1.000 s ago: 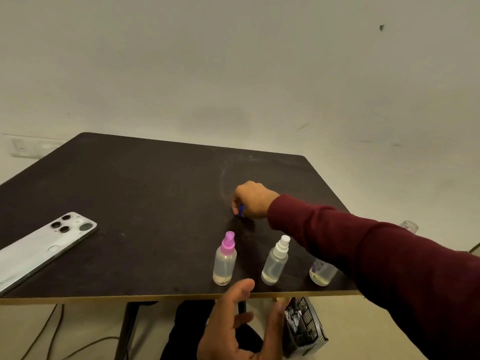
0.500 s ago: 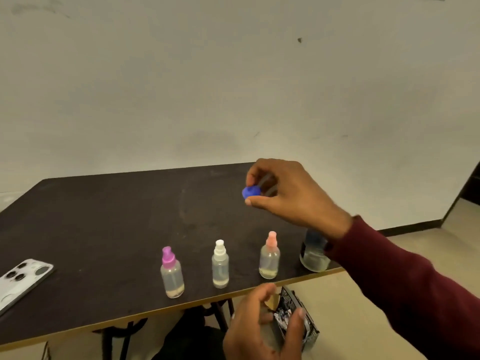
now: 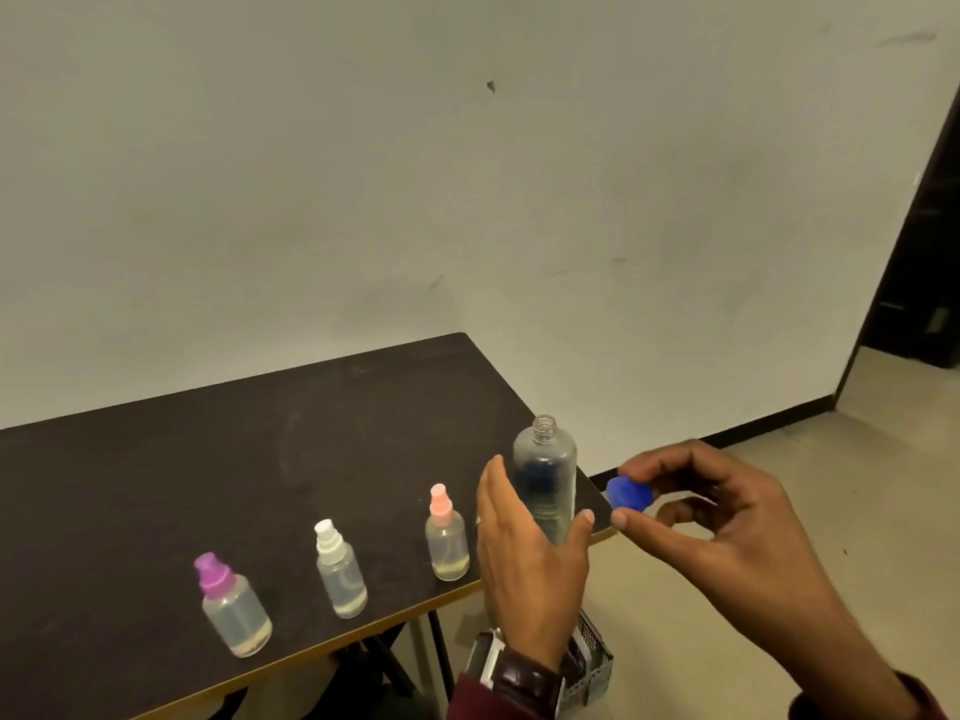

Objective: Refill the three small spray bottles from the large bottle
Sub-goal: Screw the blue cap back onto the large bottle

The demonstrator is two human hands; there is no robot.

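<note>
Left hand (image 3: 530, 558) is cupped around the uncapped large bottle (image 3: 545, 475) at the desk (image 3: 156, 485) corner, fingers loosely curved beside it. Right hand (image 3: 727, 532) hovers off the edge, pinching the blue cap (image 3: 629, 494) between thumb and fingertips.

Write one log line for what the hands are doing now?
left hand: around large bottle, uncapped | right hand: pinches blue cap | three spray bottles: capped

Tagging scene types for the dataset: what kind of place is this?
Likely a bare spare room or office, not a kitchen or lab: a plain painted wall, a dark folding-style table against it, a tiled floor with dark skirting, and a doorway at right.
</note>
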